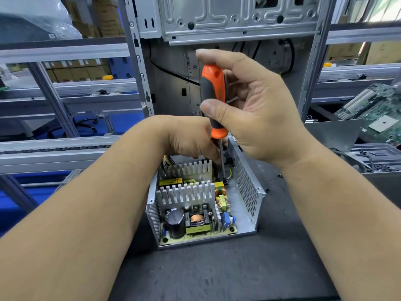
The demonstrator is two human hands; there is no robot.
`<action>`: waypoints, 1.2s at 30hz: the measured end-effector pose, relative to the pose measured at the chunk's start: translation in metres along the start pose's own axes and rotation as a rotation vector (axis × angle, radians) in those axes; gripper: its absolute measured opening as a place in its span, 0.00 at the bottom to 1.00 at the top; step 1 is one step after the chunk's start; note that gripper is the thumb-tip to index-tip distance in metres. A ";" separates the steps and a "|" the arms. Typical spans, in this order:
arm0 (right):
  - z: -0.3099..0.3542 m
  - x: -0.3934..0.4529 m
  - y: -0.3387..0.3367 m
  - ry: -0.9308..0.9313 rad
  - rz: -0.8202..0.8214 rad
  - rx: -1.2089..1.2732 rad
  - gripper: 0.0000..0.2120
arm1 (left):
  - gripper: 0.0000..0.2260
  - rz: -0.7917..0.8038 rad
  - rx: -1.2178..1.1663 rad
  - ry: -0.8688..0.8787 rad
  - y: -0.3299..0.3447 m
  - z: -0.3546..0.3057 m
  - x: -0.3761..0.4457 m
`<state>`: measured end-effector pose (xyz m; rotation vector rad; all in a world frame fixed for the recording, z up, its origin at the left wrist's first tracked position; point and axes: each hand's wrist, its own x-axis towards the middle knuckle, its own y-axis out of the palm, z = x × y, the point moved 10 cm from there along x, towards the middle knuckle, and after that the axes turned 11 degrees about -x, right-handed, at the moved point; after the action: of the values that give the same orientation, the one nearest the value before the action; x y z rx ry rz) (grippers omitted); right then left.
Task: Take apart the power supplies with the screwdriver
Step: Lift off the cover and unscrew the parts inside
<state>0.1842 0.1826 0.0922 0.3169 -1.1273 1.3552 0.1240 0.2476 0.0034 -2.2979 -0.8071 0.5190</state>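
An opened power supply (247,187) stands on the dark bench in the middle, its lid off, with the circuit board (195,230), heat sinks and coils exposed inside the perforated metal case. An orange and grey screwdriver (213,98) stands upright over its far right corner, the shaft reaching down into the case. My right hand (258,114) grips the handle with thumb and fingers. My left hand (186,137) rests on the far edge of the case, its fingers curled around the shaft near the tip. The screw under the tip is hidden.
An empty metal computer case (238,22) stands upright right behind the power supply. A green motherboard (377,109) lies at the right on a metal tray. Aluminium conveyor rails (65,88) run across the left. Small loose screws (280,175) lie on the bench at the right.
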 end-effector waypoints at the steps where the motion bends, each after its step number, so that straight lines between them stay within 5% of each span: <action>1: 0.000 0.000 0.003 0.005 0.037 0.056 0.26 | 0.16 -0.011 0.003 0.003 -0.001 0.002 0.002; 5: 0.000 -0.004 0.007 0.007 0.093 0.164 0.25 | 0.10 -0.076 0.038 0.002 -0.005 0.003 0.004; 10: -0.002 -0.001 0.000 0.035 -0.007 -0.019 0.27 | 0.12 0.006 0.086 0.021 0.002 -0.002 0.001; 13: -0.005 0.000 -0.005 0.041 -0.037 0.024 0.27 | 0.02 -0.051 0.097 -0.020 -0.006 0.007 0.004; 17: -0.001 -0.002 -0.004 -0.009 0.006 0.046 0.24 | 0.12 -0.057 0.078 -0.123 -0.007 0.017 0.006; 24: 0.001 -0.006 0.005 0.011 0.058 0.027 0.23 | 0.02 -0.051 0.002 -0.136 -0.003 0.019 0.010; 27: 0.000 -0.002 -0.003 0.015 -0.034 -0.105 0.26 | 0.11 -0.023 -0.011 -0.148 -0.002 0.022 0.009; 31: -0.006 0.000 -0.003 0.047 -0.022 -0.017 0.27 | 0.02 -0.013 -0.054 -0.156 -0.001 0.020 0.009; 36: -0.007 -0.003 0.003 0.040 0.013 0.023 0.23 | 0.11 0.024 -0.163 -0.161 0.005 0.020 0.006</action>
<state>0.1853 0.1868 0.0859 0.2986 -1.0828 1.3811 0.1201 0.2574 -0.0156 -2.4408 -0.9302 0.6783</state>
